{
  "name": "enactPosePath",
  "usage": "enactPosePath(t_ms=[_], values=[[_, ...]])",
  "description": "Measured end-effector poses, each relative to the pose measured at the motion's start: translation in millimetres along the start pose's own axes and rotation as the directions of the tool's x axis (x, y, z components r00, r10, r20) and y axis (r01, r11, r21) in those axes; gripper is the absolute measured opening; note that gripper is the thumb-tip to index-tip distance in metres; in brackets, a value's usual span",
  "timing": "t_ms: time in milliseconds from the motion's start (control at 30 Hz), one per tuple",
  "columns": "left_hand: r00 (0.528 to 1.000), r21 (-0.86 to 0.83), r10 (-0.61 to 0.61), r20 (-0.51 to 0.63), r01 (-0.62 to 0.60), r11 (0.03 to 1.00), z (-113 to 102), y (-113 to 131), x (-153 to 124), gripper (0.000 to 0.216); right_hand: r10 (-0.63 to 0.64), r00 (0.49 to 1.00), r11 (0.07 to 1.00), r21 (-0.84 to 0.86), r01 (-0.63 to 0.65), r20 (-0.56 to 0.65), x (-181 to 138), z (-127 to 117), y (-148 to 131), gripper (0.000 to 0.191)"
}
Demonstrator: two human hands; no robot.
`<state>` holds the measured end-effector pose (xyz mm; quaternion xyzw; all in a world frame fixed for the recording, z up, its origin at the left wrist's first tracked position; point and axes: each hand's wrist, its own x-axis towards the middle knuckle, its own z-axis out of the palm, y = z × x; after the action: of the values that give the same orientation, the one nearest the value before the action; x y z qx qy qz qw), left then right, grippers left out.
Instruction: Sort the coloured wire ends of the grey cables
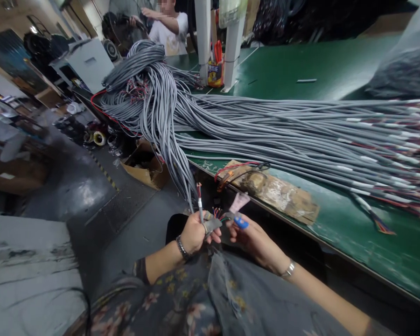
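A grey cable end (200,204) is held in the closed left hand (195,233), just off the green table (336,70). The right hand (254,239) is set against its fanned coloured wires (217,213), though whether they are pinched cannot be told. The thin strands could be snapped by a hard pull, or the cable dragged loose by the hanging bundle (266,126)

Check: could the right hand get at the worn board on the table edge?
Probably yes: the board lies just beyond the right hand, nothing between them, though that hand is busy at the cable the left hand grips.
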<state>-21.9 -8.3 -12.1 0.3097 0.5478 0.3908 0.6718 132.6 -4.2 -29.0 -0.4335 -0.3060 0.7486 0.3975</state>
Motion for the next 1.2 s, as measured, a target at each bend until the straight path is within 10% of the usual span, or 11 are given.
enactPosePath(t_ms=[267, 767, 1200], values=[[0.997, 0.166, -0.028, 0.073, 0.015, 0.986, 6.6, -1.2, -1.5, 0.044, -0.061, 0.998, 0.955, -0.288, 0.065, 0.023, 6.2, 8.1, -8.1, 0.046], [0.97, 0.249, -0.089, 0.225, 0.031, 0.968, 2.5, -4.2, 0.7, 0.042, -0.105, 0.994, 0.967, -0.232, 0.106, 0.017, 1.3, 7.5, -3.2, 0.041], [0.999, 0.077, 0.025, 0.038, -0.027, 0.997, 1.6, -7.8, 1.8, 0.038, -0.096, 0.995, 0.972, -0.216, 0.088, -0.023, 3.2, 7.8, -1.1, 0.044]])
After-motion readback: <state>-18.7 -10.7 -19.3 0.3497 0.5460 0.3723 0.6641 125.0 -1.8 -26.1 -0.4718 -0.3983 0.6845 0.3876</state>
